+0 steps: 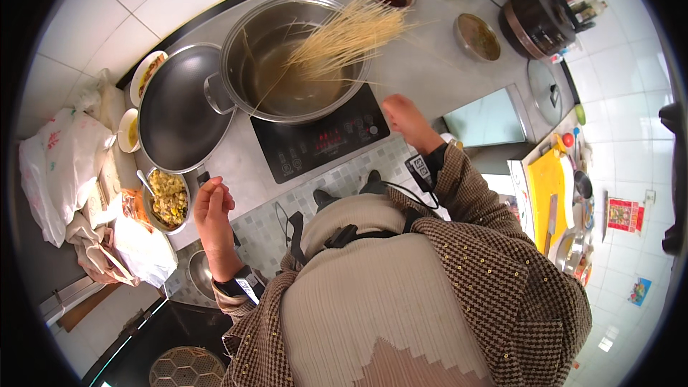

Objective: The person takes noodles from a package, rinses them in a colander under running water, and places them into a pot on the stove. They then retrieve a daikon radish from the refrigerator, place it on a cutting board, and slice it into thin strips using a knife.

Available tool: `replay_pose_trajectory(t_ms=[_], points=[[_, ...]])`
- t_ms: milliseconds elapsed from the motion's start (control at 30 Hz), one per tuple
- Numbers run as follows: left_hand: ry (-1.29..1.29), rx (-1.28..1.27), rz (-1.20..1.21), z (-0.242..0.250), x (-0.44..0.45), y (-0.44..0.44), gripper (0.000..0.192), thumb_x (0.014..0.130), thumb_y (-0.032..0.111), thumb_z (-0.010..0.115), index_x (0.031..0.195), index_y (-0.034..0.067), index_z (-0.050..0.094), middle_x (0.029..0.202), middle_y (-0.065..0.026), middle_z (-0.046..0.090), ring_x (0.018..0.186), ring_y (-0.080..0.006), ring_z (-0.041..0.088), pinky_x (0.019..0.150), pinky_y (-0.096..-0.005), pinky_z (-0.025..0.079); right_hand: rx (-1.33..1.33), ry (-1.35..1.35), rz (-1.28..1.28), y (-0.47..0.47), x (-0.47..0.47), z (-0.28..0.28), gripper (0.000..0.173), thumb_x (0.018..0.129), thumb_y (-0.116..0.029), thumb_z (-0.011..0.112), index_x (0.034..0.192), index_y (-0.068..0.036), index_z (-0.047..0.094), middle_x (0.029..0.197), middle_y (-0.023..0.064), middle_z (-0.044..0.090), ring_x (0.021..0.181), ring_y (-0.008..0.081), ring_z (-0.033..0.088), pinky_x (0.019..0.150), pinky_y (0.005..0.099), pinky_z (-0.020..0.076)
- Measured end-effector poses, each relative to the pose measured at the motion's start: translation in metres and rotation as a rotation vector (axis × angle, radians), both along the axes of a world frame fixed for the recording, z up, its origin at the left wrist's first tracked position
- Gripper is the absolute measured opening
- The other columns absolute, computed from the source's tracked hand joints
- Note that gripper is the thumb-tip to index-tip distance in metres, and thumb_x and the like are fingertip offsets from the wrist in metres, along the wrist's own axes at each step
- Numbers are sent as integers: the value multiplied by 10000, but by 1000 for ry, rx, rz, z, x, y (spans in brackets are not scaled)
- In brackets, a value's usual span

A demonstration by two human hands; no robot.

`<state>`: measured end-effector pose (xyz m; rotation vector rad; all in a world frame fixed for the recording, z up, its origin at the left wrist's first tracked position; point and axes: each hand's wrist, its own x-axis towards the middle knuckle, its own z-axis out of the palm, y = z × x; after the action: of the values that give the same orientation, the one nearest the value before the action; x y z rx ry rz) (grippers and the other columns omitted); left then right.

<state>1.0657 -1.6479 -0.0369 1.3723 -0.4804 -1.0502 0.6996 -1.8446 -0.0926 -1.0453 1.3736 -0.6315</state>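
Note:
My left hand [214, 215] is raised near the short dark handle [203, 177] of a dark frying pan [185, 110]. Its fingers are loosely bent, and it holds nothing that I can see. My right hand [406, 118] hovers by the right edge of the black induction cooktop [322, 142], fingers curled in, with nothing visible in them. On the cooktop stands a large steel pot [258, 86] with liquid inside. A bundle of dry noodles [349, 37] leans in it, fanned out past the far right rim. A few strands lie apart on the left.
At left are a bowl of chopped food with a spoon [169, 199], small bowls and plastic bags [64, 161]. Sauce bowls [477, 37], a dark electric cooker [537, 21] and a glass lid [544, 91] occupy the right. A knife [552, 220] lies on a yellow board [540, 183].

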Motion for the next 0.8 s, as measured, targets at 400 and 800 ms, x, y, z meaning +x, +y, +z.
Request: replay_pose_trajectory(t_ms=[400,800], points=[[-29,54,-90,5,-3,-11,171,914,49,513,1054,-2,598,845,-21,563,688,-77,492,615,-210,406,-711,333,241,-60,-5,-17,347,911,-204,563,1227,-66,520,864,116,651,812,225,617,701,323,484],[-413,30,-279,6,-18,-76,640,829,49,658,1381,-14,339,997,-62,532,681,-80,516,566,-189,408,-539,349,483,-138,1,102,1054,731,-443,765,1498,-155,101,1251,98,529,886,172,546,713,304,486]])
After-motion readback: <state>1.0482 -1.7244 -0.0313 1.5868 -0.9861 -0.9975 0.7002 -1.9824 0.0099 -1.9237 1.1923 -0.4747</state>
